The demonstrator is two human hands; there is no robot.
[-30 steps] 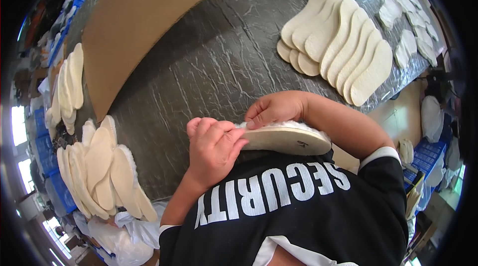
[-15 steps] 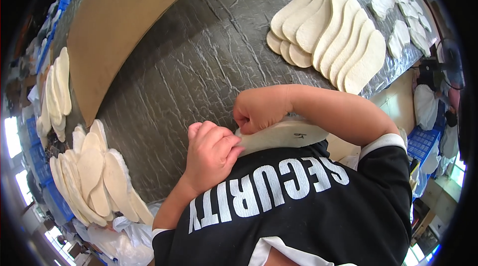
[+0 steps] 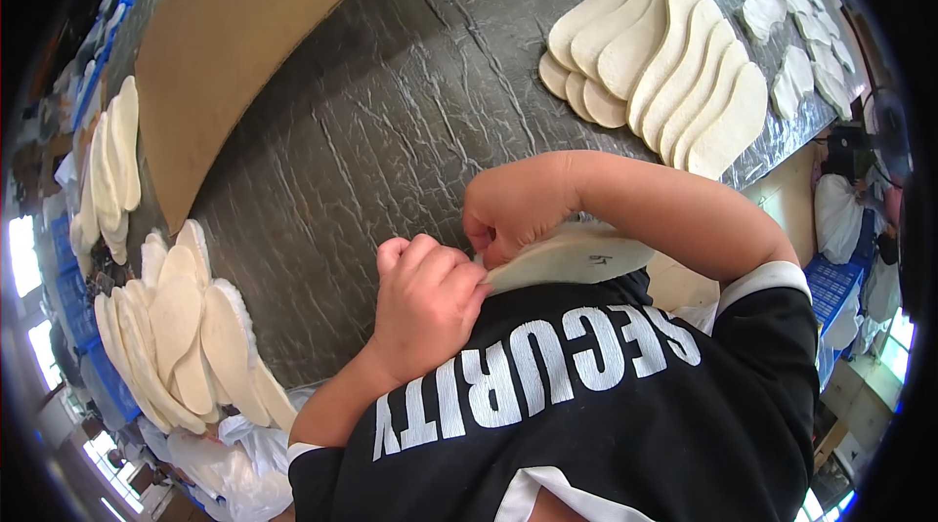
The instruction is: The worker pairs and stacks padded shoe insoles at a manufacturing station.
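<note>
A cream fleece insole [image 3: 578, 256] with a small dark mark lies across the front of my body, close to my black shirt. My right hand [image 3: 520, 208] is closed in a pinch at the insole's left end, its arm bent in from the right. Right beside it, my left hand [image 3: 430, 292] curls its fingers against the same end of the insole. The two hands nearly touch. Exactly what the fingertips grip is hidden behind the knuckles.
Overlapping rows of cream insoles [image 3: 674, 63] lie on the dark, wrinkled tabletop [image 3: 362, 131] at far right, with smaller white pieces [image 3: 796, 24] beyond. A curved brown board [image 3: 234, 43] covers the far left. More insoles [image 3: 181, 327] pile up at left, above clear plastic bags [image 3: 249, 473].
The view has shifted slightly. Both hands stay at the insole's left end, with the left hand's fingers bunched a little closer to the right hand. The insole tilts slightly differently.
</note>
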